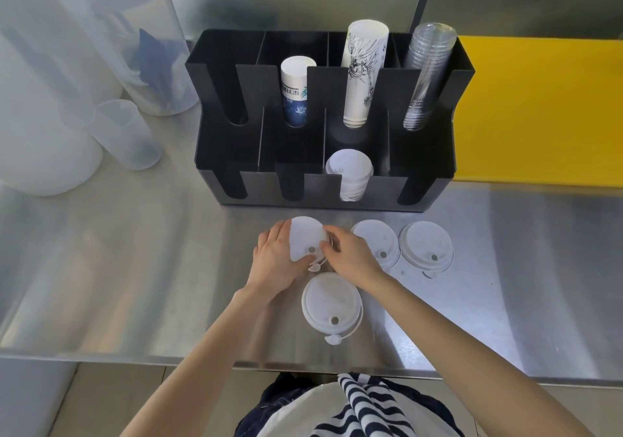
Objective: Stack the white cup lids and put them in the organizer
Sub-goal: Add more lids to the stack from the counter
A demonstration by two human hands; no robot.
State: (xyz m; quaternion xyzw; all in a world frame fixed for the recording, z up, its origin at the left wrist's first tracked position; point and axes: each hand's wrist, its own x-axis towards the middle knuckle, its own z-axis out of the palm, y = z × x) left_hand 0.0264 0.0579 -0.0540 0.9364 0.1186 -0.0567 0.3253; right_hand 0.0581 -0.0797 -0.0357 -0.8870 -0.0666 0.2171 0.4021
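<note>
A white cup lid (305, 237) is held just above the steel counter, in front of the black organizer (421, 167). My left hand (276, 261) grips its left edge and my right hand (350, 254) pinches its right edge. Another white lid (332, 305) lies flat on the counter just below my hands. Two more lids (376, 239) (425, 246) lie to the right. A stack of white lids (350, 170) stands in the organizer's front row, third slot from the left.
The organizer's back row holds a short white cup stack (296, 89), a tall printed cup stack (362, 69) and clear cups (424, 72). Translucent containers (124, 133) stand at the left. A yellow board (539, 109) lies to the right. The counter edge (303, 366) runs near me.
</note>
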